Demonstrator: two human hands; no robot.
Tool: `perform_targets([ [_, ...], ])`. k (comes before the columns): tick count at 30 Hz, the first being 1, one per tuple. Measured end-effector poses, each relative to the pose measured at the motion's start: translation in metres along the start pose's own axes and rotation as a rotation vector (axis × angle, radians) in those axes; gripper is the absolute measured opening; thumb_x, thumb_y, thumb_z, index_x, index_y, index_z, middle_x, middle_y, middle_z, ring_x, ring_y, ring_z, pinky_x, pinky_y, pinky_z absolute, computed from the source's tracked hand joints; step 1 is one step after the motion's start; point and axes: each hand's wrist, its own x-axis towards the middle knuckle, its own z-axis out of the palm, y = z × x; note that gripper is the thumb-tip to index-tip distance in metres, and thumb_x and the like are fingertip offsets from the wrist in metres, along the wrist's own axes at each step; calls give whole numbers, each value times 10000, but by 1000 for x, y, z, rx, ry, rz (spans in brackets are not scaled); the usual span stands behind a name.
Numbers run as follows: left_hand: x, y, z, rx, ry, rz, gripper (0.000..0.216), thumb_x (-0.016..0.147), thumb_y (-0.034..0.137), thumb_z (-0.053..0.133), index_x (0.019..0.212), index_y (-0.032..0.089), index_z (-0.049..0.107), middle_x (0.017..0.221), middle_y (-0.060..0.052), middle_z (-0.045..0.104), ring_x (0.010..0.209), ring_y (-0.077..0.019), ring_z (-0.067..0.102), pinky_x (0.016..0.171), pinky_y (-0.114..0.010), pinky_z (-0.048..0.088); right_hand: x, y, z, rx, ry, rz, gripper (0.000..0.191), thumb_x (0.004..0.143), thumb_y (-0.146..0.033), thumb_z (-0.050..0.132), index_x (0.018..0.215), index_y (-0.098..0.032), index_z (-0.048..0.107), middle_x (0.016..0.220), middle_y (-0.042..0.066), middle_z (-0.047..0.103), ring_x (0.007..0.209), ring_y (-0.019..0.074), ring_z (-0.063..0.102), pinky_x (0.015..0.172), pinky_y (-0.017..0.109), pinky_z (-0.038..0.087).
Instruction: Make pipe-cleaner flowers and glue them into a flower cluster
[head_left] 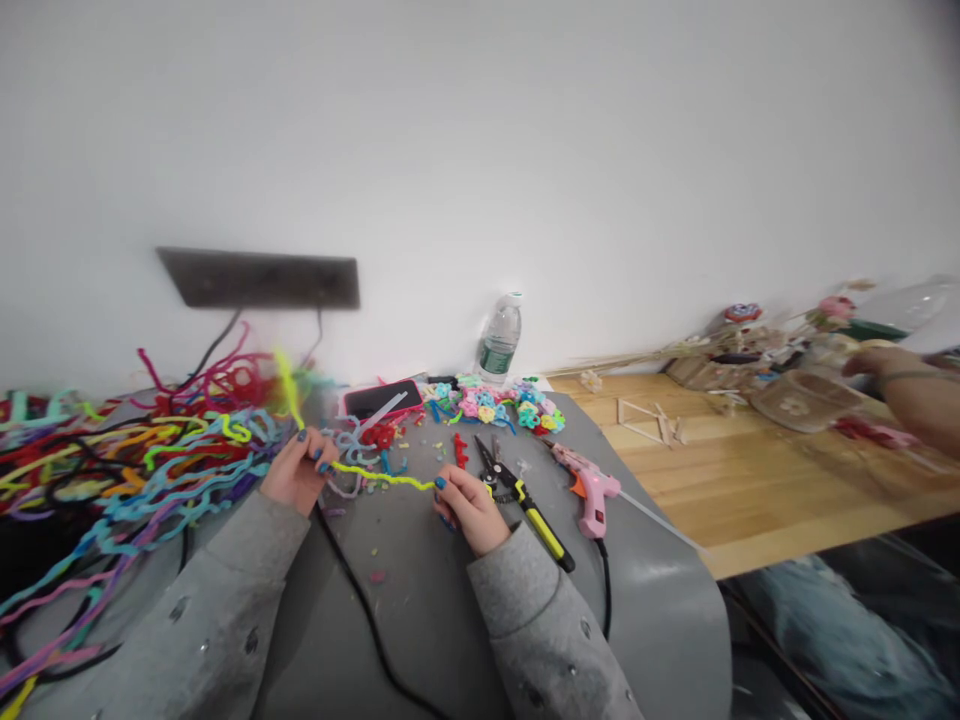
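Observation:
A bright yellow pipe cleaner [382,477] stretches between my two hands above the grey tabletop [330,620]. My left hand [296,472] pinches it, and its blurred free end sticks up past the fingers. At the other end, my right hand [469,508] grips it between thumb and fingers. Just right of that hand lie pliers with yellow and black handles [536,510]. Beyond them rests a pink glue gun [592,490] with a clear glue stick in its back. A small red twisted piece [460,452] lies above my right hand.
Tangled colourful pipe cleaners [172,470] cover the left side. At the back are a phone [382,400], small fuzzy flowers [487,402] and a water bottle [501,340]. A black cable [352,590] crosses the front. Another person's hand [889,365] reaches over the wooden table [675,480].

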Motion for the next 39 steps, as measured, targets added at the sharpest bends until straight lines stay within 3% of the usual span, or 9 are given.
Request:
perform_targets([
  [5, -2, 0, 3, -7, -48, 1, 331, 739, 344, 640, 556, 168, 427, 448, 52, 396, 399, -72, 386, 412, -187, 392, 1, 1, 0, 24, -41, -78, 432, 760, -561, 546, 582, -194, 404, 481, -73, 316, 427, 65, 268, 431, 220, 203],
  [8, -1, 0, 10, -47, -2, -16, 305, 776, 315, 600, 570, 167, 429, 462, 61, 417, 356, -58, 372, 381, -184, 389, 1, 3, 0, -22, -54, -88, 454, 767, -566, 533, 547, -198, 383, 481, -65, 307, 444, 74, 257, 442, 234, 185],
  [11, 3, 11, 6, -117, 175, 14, 277, 844, 221, 487, 580, 169, 423, 469, 58, 435, 365, -65, 400, 422, -204, 454, -1, 3, -5, 67, -48, -95, 439, 774, -522, 545, 533, -207, 356, 452, -74, 282, 421, 73, 225, 431, 237, 164],
  [13, 6, 25, -7, -193, 346, 166, 299, 862, 104, 407, 571, 167, 384, 440, 73, 407, 370, -43, 391, 448, -141, 449, -3, 2, -11, 229, 32, -135, 420, 787, -466, 545, 542, -219, 310, 419, -97, 224, 386, 69, 171, 414, 236, 143],
  [15, 8, 40, -21, -214, 401, 267, 355, 901, 115, 329, 550, 164, 324, 394, 85, 331, 347, -24, 353, 474, -89, 441, -5, 2, -18, 352, 122, -183, 404, 803, -406, 536, 556, -222, 276, 400, -112, 187, 368, 66, 132, 409, 237, 140],
  [18, 7, 49, -29, -165, 297, 210, 343, 912, 172, 331, 571, 169, 360, 440, 73, 395, 368, -44, 401, 496, -151, 494, -5, 3, -24, 330, 126, -183, 392, 811, -387, 541, 549, -211, 308, 404, -106, 224, 374, 61, 164, 425, 239, 148],
  [21, 6, 37, -18, -124, 203, 138, 331, 896, 236, 375, 571, 173, 382, 448, 67, 402, 334, -61, 383, 417, -193, 485, -2, 4, -22, 216, 95, -132, 377, 800, -444, 549, 561, -187, 411, 430, -86, 294, 392, 59, 220, 435, 238, 150],
  [26, 3, 17, -3, -6, -39, 20, 280, 826, 293, 526, 596, 173, 420, 471, 69, 435, 345, -69, 420, 446, -243, 519, 0, 4, -20, 64, 72, -120, 336, 828, -458, 502, 748, -141, 578, 435, -72, 363, 402, 67, 276, 449, 237, 186],
  [39, -1, 15, -3, -49, -72, 3, 264, 831, 276, 521, 606, 167, 436, 480, 61, 429, 357, -65, 425, 445, -225, 507, 0, 5, -20, -62, 36, -60, 369, 781, -481, 559, 869, -131, 639, 493, -30, 488, 426, 74, 413, 410, 190, 300],
])
